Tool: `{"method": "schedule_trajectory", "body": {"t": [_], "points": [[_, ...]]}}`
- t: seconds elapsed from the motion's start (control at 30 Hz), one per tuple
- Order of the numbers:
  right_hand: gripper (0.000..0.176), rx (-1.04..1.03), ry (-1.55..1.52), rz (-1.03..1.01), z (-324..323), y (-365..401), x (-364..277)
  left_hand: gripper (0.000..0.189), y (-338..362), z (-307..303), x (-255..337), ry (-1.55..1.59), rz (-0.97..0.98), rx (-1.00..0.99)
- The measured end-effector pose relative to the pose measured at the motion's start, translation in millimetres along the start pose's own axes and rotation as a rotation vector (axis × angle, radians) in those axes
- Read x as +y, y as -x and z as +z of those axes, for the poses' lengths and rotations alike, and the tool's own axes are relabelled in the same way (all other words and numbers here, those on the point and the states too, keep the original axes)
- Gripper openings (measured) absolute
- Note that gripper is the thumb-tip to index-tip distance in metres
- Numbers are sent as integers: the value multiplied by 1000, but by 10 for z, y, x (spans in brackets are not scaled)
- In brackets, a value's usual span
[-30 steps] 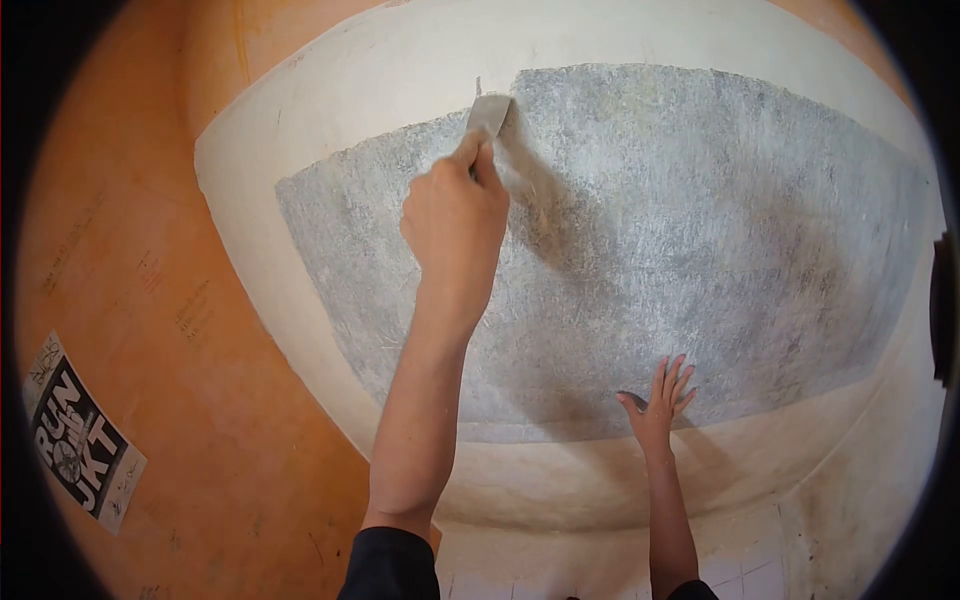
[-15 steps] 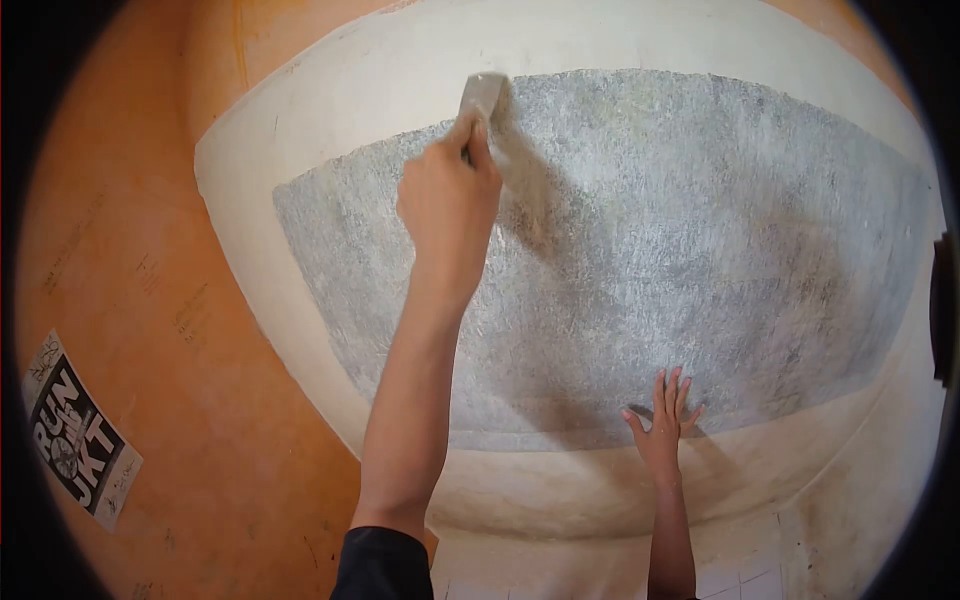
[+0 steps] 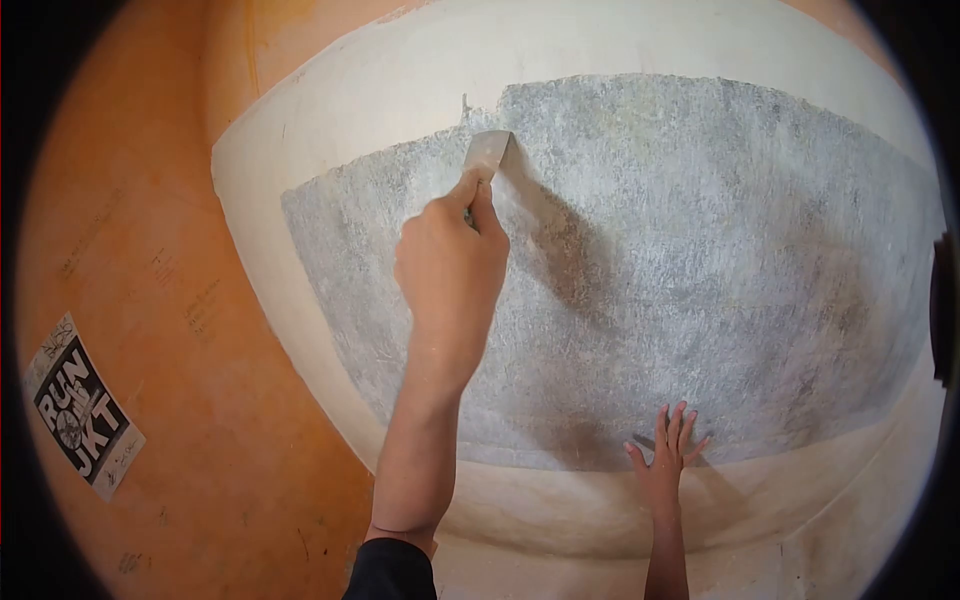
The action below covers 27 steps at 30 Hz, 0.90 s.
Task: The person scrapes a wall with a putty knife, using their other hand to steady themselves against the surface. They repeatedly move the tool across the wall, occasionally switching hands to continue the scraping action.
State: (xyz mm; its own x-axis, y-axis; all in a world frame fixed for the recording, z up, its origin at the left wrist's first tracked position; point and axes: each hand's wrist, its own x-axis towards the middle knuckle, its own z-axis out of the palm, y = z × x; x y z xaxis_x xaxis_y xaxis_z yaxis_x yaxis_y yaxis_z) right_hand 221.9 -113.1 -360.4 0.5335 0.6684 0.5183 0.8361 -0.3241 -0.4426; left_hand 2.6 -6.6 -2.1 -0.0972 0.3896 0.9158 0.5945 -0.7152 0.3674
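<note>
My left hand [image 3: 452,262] is closed round a scraper [image 3: 488,150], its flat metal blade pointing up. The blade lies over the upper edge of a rough grey patch [image 3: 660,220] on the curved wall. Just above the blade is a pale notch in the patch's edge, with a short dark mark [image 3: 465,103] beside it. The scraper's handle is mostly hidden in my fist. Lower right, my right hand [image 3: 664,465] rests with fingers spread near the patch's bottom edge and holds nothing.
A smooth off-white border [image 3: 370,100] surrounds the grey patch. At left is an orange wall [image 3: 200,400] with faint handwriting and a black-and-white sticker [image 3: 85,408]. A dark object [image 3: 942,310] stands at the right edge. Shadows of the hands fall on the patch.
My left hand has drawn the scraper down from the patch's top edge, uncovering the pale notch and the dark mark. My right hand stays spread at the lower edge; the view has shifted slightly.
</note>
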Motion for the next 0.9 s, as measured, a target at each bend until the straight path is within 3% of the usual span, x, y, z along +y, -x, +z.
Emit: {"method": "schedule_trajectory", "body": {"t": [0.03,0.17,0.33,0.47,0.67,0.9], "points": [[85,-2,-2,19,12,-6,-3,27,8,55,26,-2,52,36],[82,55,1,-32,143,-19,113,28,-365,65,249,-68,-83,35],[81,35,24,-38,192,-1,151,28,9,-5,244,-32,-148,-66],[81,-30,29,-43,158,12,162,28,-43,18,238,12,-117,5],[81,45,1,-37,285,2,144,26,-47,85,186,-45,-29,31],[80,64,-29,-37,275,31,103,28,-26,54,249,-13,-116,-49]]}}
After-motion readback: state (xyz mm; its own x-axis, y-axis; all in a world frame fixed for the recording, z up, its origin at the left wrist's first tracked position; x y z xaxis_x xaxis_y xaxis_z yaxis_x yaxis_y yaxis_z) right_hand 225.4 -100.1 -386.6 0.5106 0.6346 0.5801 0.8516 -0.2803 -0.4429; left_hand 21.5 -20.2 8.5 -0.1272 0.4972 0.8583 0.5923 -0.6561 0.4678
